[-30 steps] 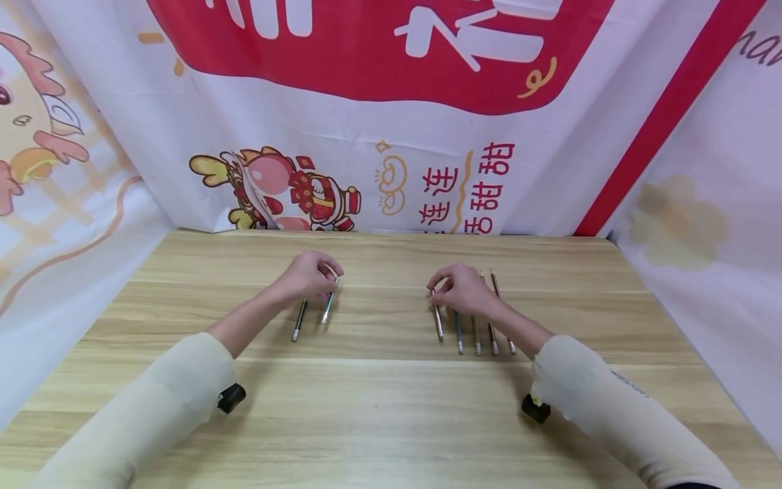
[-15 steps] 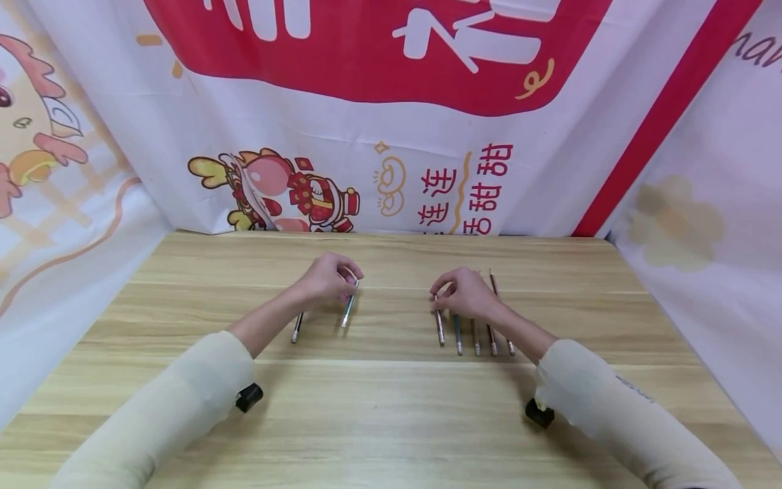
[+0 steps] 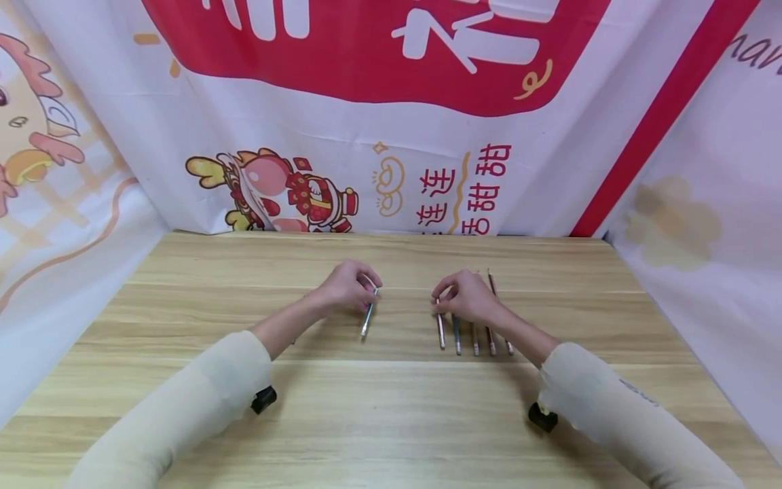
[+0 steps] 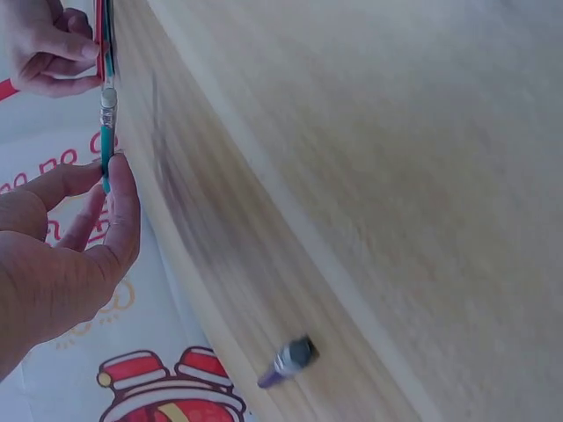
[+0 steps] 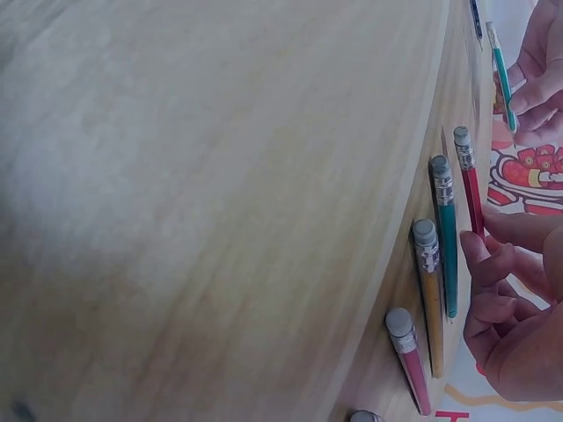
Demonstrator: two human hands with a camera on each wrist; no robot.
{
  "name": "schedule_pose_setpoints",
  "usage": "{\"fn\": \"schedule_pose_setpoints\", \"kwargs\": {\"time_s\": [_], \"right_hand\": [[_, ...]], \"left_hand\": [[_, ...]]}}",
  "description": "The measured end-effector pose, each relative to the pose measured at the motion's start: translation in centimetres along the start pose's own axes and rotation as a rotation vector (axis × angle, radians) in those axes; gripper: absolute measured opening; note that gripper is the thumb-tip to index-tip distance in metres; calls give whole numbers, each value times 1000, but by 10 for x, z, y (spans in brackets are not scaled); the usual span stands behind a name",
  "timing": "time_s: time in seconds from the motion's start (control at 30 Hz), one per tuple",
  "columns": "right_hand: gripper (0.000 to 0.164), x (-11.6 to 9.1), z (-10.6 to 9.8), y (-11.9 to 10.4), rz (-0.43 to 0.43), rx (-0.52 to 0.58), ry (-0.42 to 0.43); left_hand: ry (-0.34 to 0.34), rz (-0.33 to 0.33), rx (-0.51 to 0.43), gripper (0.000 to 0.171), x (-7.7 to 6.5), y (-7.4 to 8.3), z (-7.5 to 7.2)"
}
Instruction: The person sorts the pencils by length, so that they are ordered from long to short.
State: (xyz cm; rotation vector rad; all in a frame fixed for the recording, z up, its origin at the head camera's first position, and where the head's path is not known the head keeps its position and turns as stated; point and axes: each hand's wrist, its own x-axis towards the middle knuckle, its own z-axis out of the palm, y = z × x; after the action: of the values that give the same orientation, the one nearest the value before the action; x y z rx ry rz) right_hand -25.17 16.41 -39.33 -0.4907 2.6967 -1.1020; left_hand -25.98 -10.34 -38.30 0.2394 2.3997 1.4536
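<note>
My left hand (image 3: pixel 348 284) pinches a teal pencil (image 4: pixel 107 141) between thumb and fingertips, its eraser end pointing toward me above the tabletop. To its right, my right hand (image 3: pixel 467 295) pinches a red pencil (image 5: pixel 470 180) near the left end of a row. Beside that one lie another teal pencil (image 5: pixel 447 246), a yellow pencil (image 5: pixel 430 299) and a second red pencil (image 5: pixel 411 365), side by side with erasers toward me. One more pencil (image 3: pixel 510 348) ends the row at the right, partly behind my forearm. A dark purple pencil (image 4: pixel 286 365) is nearly hidden under my left forearm in the head view.
The pencils lie on a light wooden table (image 3: pixel 379 421). A white and red printed cloth (image 3: pixel 342 122) hangs right at the table's back edge, and more cloth hangs along both sides.
My left hand has carried the teal pencil to the right, toward the row, and its forearm now covers most of the dark pencil. The right hand has shifted only slightly toward me with the red pencil.
</note>
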Motion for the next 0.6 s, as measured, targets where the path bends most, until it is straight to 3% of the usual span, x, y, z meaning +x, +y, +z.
{"fn": "schedule_pose_setpoints", "kwargs": {"time_s": [0.6], "right_hand": [[21,-3,0,4,5,-24,-23]], "left_hand": [[-49,-8,-86,30,8,12,34]]}}
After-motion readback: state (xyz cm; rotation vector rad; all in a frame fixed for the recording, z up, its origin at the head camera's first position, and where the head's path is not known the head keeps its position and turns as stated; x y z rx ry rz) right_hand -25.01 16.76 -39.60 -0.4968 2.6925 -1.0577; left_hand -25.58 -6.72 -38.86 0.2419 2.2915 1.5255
